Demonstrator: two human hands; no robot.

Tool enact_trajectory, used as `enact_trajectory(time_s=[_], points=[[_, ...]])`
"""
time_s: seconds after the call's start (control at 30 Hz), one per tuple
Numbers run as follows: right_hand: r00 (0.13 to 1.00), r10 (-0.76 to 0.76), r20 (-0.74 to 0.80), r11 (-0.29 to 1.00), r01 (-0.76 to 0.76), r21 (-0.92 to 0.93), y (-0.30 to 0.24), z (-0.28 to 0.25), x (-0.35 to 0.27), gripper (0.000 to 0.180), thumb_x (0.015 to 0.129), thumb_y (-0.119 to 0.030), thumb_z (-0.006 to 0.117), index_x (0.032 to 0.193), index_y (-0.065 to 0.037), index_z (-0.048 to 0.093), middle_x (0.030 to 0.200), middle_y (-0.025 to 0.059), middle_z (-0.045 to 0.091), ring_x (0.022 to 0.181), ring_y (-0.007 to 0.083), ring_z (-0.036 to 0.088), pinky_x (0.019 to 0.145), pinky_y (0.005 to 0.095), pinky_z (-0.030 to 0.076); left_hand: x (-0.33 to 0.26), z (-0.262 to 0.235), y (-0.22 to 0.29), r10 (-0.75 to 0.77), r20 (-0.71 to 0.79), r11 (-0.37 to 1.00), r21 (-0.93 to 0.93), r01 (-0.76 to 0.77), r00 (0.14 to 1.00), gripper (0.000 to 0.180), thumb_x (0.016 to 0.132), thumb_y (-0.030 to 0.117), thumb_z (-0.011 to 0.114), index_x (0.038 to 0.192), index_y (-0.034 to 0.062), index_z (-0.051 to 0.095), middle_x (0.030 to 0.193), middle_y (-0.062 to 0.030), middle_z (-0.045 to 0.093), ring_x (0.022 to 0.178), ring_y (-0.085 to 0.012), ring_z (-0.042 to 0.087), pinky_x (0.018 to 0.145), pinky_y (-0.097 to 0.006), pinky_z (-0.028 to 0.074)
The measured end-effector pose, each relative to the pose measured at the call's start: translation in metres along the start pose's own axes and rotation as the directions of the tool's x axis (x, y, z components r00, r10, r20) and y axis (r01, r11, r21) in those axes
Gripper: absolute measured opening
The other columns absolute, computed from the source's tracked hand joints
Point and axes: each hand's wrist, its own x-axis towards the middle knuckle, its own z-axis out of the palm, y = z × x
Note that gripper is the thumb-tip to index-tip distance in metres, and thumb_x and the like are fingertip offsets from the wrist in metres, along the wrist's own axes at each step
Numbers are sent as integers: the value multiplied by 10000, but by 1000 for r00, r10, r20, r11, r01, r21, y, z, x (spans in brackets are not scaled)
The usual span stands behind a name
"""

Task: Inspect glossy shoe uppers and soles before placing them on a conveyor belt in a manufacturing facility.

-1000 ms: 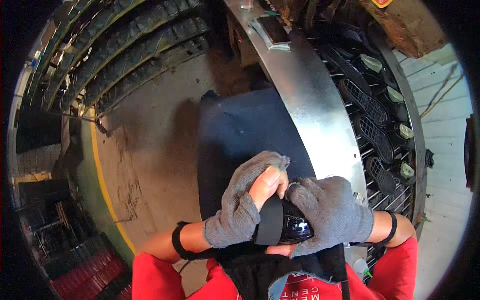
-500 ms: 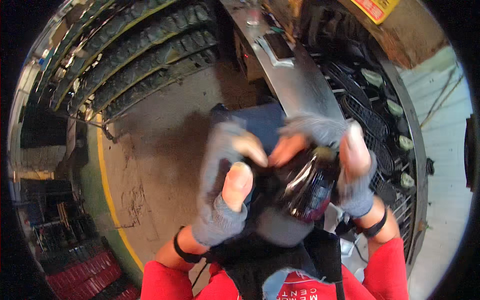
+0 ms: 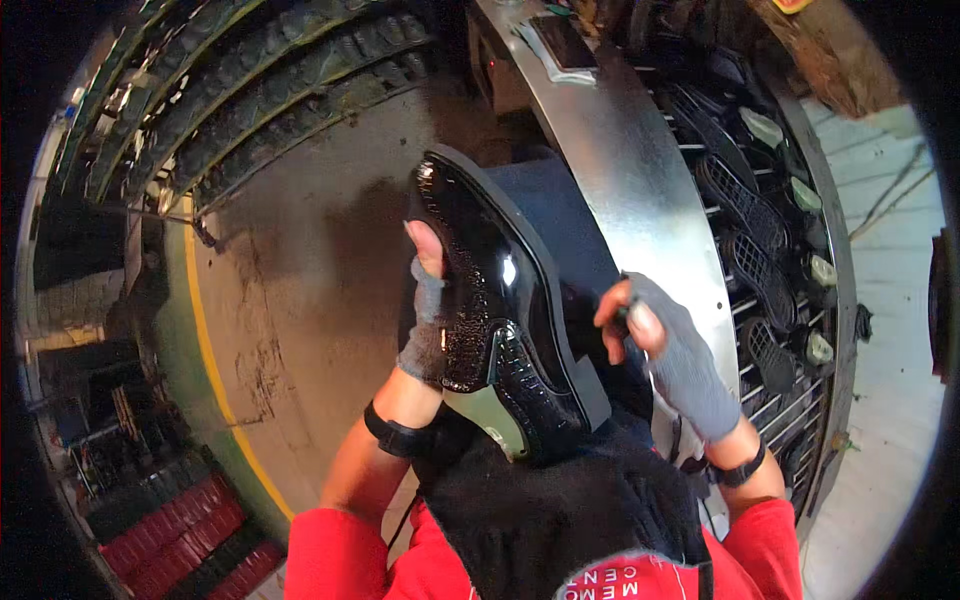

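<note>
My left hand (image 3: 428, 285), in a grey fingerless glove, grips a glossy black dress shoe (image 3: 509, 270) along its left side. The shoe lies on its side over my lap, toe pointing away and heel toward me, with its dark sole edge facing right. Part of its upper has a crocodile-like texture. A pale green shoe last (image 3: 489, 418) shows at the opening. My right hand (image 3: 655, 335), gloved the same way, is apart from the shoe on its right. Its fingers are curled in a pinch; a small dark bit shows between them, too small to name.
A metal worktop (image 3: 640, 170) runs along my right, with a dark flat device (image 3: 562, 45) at its far end. Beyond it a rack (image 3: 790, 450) holds several black soles (image 3: 745, 205) and pale green lasts (image 3: 823, 270). Shelves of shoes (image 3: 290, 80) stand far left.
The shoe has turned from a blurred, end-on position to lying lengthwise with its toe away from me. My right hand has come off it and dropped lower; my left still holds on.
</note>
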Motion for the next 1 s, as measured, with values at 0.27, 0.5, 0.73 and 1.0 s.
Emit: enact_trajectory(time_s=[0.27, 0.5, 0.73, 1.0], points=[[988, -9, 153, 995, -6, 99, 57, 16, -6, 355, 1021, -325, 700, 1235, -67, 583, 936, -43, 513, 838, 60, 486, 732, 236, 429, -19, 31, 11, -22, -69, 972, 231, 38, 997, 1003, 905, 890, 378, 1306, 0, 608, 1108, -149, 741, 903, -257, 760, 783, -390, 658], [859, -497, -122, 867, 485, -113, 1, 52, 24, 932, 864, -289, 840, 1604, -4, 350, 1333, 177, 576, 1248, 279, 609, 1069, 386, 475, -53, 72, 17, 155, -62, 896, 430, -114, 986, 1045, 911, 861, 473, 1546, 33, 425, 1496, -153, 553, 1336, -282, 581, 1145, -435, 471], [827, -557, -69, 827, 545, -139, -28, 54, 23, 876, 898, -235, 817, 1587, 41, 351, 1504, 280, 552, 1286, 391, 652, 1106, 409, 472, -70, 82, 30, 132, 33, 835, 534, -129, 991, 1005, 942, 814, 463, 1592, 52, 380, 1565, -150, 500, 1388, -307, 540, 1173, -451, 440], [791, -603, 103, 738, 602, -306, -71, 32, 30, 813, 876, -366, 779, 1534, 7, 478, 1405, 196, 646, 1250, 256, 650, 1071, 372, 485, -81, 77, 14, 316, 23, 641, 732, -231, 948, 869, 948, 538, 715, 1517, -26, 380, 1421, -174, 585, 1273, -277, 613, 1097, -398, 483]])
